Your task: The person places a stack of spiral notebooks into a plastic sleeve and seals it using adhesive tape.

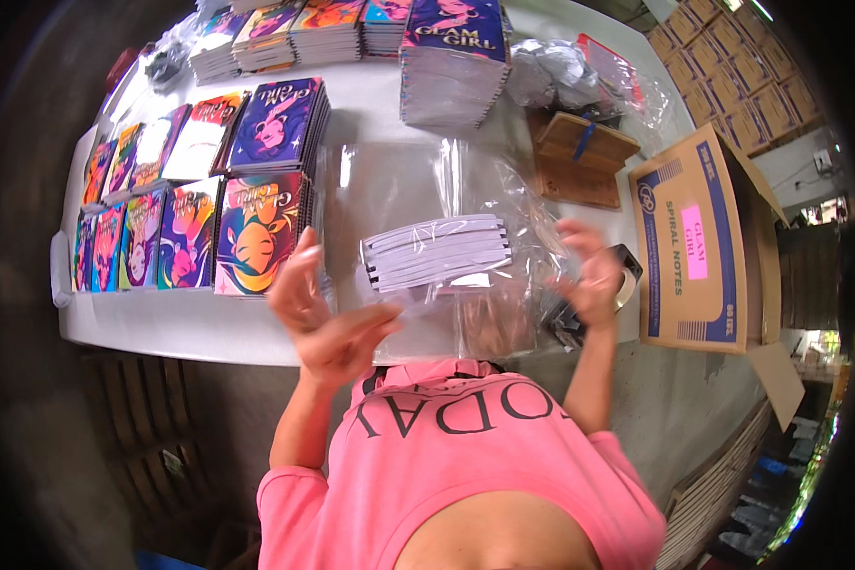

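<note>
Head view shows a white table (209,328) whose near edge runs just in front of the person, with bare room only in the middle; stacks of colourful notebooks (256,228) fill its left side and a cardboard box (693,247) stands at its right. Both hands are blurred. A stack of notebooks in a clear plastic bag (437,252) lies between them. The left hand (328,318) is open beside the bag. The right hand (594,275) is half curled at the bag's edge; its grip I cannot tell.
</note>
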A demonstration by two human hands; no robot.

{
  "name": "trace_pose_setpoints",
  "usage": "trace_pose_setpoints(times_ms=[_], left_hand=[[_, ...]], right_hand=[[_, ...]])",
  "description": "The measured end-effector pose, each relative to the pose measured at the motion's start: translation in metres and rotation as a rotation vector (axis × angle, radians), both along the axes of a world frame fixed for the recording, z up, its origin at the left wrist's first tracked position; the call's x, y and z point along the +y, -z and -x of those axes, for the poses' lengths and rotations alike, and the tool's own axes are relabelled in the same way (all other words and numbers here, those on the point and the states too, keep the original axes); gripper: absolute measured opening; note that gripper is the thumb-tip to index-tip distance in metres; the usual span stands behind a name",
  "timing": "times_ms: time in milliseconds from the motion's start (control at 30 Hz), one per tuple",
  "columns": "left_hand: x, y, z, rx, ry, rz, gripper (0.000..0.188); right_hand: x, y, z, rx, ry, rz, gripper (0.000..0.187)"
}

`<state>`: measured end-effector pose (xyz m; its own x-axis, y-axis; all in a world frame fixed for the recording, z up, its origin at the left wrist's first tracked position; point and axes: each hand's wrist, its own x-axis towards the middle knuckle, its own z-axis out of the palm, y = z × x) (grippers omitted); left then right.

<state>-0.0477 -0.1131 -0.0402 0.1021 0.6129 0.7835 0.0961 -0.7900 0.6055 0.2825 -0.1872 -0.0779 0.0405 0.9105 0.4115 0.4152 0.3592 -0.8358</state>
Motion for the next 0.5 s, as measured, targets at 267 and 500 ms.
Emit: trace_pose_setpoints(times_ms=[267,500], left_hand=[[-0.014,0.056,0.026,0.188,-0.099,0.196,0.087],[0.029,-0.041,0.003,0.369,0.185,-0.012,0.082]], right_hand=[[-0.004,0.028,0.058,0.198,0.087,-0.068,0.095],[0.035,-0.062,0.062,-0.198,-0.047,-0.397,0.038]])
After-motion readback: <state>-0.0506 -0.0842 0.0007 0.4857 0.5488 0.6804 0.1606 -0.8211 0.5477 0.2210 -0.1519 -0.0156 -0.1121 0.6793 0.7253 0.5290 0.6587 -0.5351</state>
